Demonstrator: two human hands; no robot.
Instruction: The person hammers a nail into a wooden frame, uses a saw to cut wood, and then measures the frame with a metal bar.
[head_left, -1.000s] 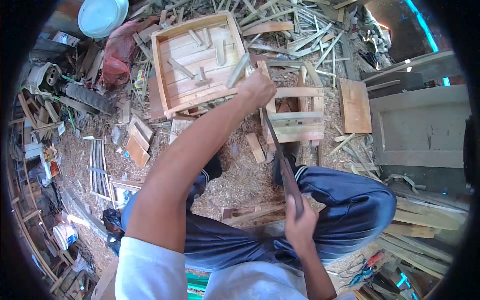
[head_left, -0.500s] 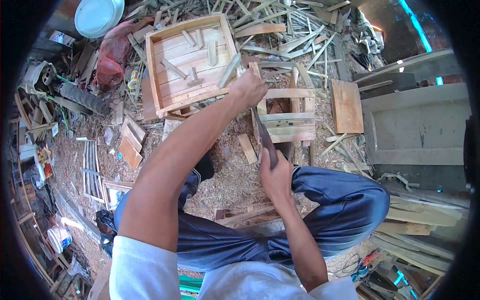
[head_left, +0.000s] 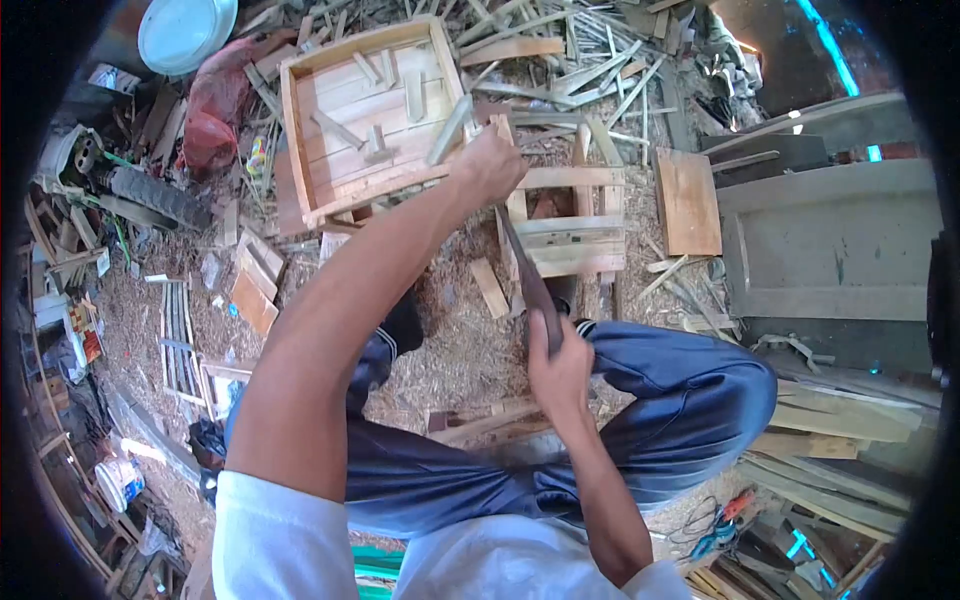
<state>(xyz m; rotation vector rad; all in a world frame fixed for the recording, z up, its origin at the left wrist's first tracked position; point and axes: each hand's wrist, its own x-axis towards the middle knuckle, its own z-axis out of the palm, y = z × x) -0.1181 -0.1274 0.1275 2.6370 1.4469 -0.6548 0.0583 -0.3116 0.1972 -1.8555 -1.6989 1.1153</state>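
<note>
My right hand (head_left: 560, 368) is closed round the handle of a hand saw (head_left: 526, 265), whose dark, narrow blade slants up and left toward my other hand. My left hand (head_left: 488, 165) is a closed fist, resting at the left corner of a small slatted wooden bench (head_left: 570, 263). What its fingers hold is hidden beneath them. The saw's tip lies just below that fist. Beside the left hand stands a shallow wooden tray (head_left: 295, 130) with several short wood pieces in it. One greyish wood piece (head_left: 450, 130) leans near my knuckles.
Wood strips (head_left: 600, 85) lie heaped behind the bench. A flat board (head_left: 688, 203) and a large panel (head_left: 835, 240) are at the right. A loose wood block (head_left: 489, 288) lies on the shavings-covered floor. On the left are a red bag (head_left: 212, 110), a tyre (head_left: 160, 195) and a white bucket (head_left: 120, 482).
My right hand has drawn the saw back slightly toward my body. My left hand stays at the bench corner. The whole view has shifted a little.
</note>
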